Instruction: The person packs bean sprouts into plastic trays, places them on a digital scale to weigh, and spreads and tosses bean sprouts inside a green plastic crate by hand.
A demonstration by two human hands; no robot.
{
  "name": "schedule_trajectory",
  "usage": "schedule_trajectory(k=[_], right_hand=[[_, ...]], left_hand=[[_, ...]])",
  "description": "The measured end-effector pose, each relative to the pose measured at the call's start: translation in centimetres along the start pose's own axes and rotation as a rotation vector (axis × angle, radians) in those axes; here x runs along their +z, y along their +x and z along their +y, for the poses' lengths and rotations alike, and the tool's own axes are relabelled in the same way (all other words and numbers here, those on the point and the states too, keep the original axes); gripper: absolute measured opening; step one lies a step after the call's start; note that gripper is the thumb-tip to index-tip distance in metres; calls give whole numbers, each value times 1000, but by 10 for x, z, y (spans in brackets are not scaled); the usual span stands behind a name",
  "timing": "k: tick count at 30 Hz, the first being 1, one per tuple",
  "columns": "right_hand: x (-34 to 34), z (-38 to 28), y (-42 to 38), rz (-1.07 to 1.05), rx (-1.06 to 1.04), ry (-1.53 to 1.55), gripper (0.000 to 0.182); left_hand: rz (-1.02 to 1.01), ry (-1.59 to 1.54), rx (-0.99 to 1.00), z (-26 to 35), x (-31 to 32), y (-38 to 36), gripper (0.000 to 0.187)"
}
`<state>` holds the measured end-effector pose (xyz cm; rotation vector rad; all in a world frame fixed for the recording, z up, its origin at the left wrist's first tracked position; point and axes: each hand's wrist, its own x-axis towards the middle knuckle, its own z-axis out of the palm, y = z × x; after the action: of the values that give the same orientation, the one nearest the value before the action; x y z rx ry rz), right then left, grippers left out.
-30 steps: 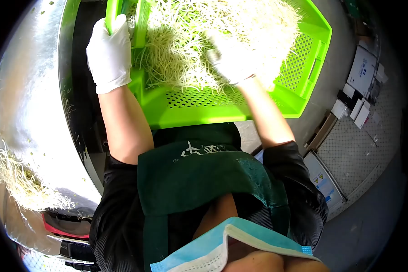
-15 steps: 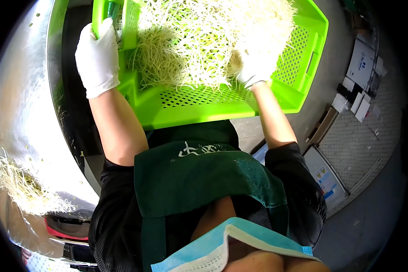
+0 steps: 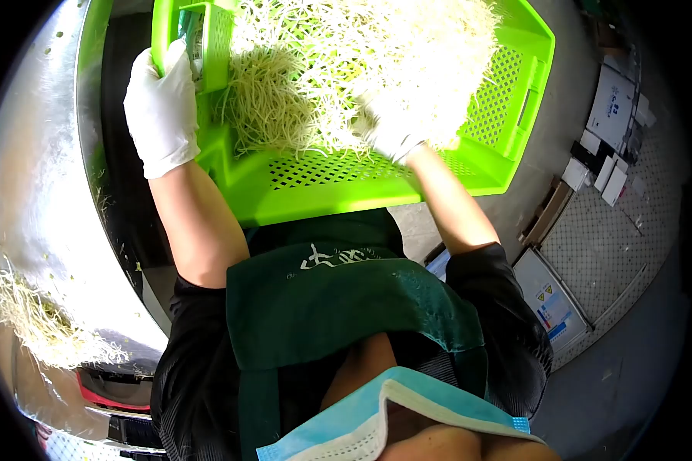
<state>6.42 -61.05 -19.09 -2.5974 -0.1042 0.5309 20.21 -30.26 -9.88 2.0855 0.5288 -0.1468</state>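
Observation:
A bright green plastic crate (image 3: 315,201) with perforated walls is in front of my body, heaped with pale bean sprouts (image 3: 307,84). My left hand (image 3: 161,111), in a white glove, is closed round the crate's upper left rim, thumb over the edge. My white-gloved right hand (image 3: 396,134) reaches into the sprouts near the crate's front wall. Its fingers are smeared by motion and partly buried, so whether they hold sprouts does not show. Strong light washes out the sprouts around that hand.
At the left is a shiny metal table (image 3: 38,154) with a loose pile of sprouts (image 3: 42,315) on it. White boxes (image 3: 613,96) and a panel with warning labels (image 3: 552,300) are at the right. My green apron (image 3: 354,307) is just below the crate.
My right hand has moved left through the sprouts inside the crate. The left hand keeps its hold on the rim, and hand and crate have shifted slightly left.

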Motion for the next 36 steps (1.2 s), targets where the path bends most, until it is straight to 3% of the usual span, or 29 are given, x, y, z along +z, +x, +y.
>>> schedule_trajectory(k=[1,3,5,7,12,13,15,17,18,19,21,22,24,25,27,29,33,34,35,36], right_hand=[[-22,-39,-1,-307,-65,-205,59],[-33,-54,11,-219,76,-28,51],[-81,-71,55,-40,306,-56,50],[-93,-44,102,308,165,-91,55],[-43,-63,120,243,164,-374,59],[-30,-72,105,160,-32,-260,62],[-34,-88,89,-51,-4,-183,59],[-54,-89,92,7,72,-57,58],[-75,-88,107,155,67,-81,50],[-82,-74,125,152,58,-79,50],[-90,-60,156,506,60,-189,55],[-83,-62,158,508,55,-183,55],[-51,-73,156,275,49,26,56],[-26,-81,150,284,16,-280,61],[-2,-93,114,137,-281,-186,52],[-8,-114,84,59,-281,-232,45],[-77,-97,156,110,-35,-39,38],[-90,-94,177,125,-18,-106,34],[-82,-83,196,348,-105,-153,36],[-75,-85,200,350,-109,-147,36]], left_hand=[[6,-1,-1,0,0,0,30],[8,15,20,-3,0,0,29],[3,-12,28,-4,0,-1,30],[1,31,63,-8,0,1,31],[35,160,71,-5,0,0,34],[34,179,73,-5,0,0,35],[18,130,26,5,-1,-4,34],[8,89,-30,8,-2,-6,34],[10,87,-7,6,-2,-6,33],[14,86,17,4,-1,-5,32],[57,126,69,-2,0,-4,31],[50,128,53,-1,1,-4,31],[58,185,52,-2,2,-2,31],[59,187,56,2,0,-2,31],[13,84,-57,11,-2,-7,32],[21,90,-59,7,1,-5,32],[21,102,-57,5,0,-6,33],[14,117,-64,7,0,-6,33],[22,122,-63,6,0,-6,33],[23,120,-56,5,0,-5,33]])
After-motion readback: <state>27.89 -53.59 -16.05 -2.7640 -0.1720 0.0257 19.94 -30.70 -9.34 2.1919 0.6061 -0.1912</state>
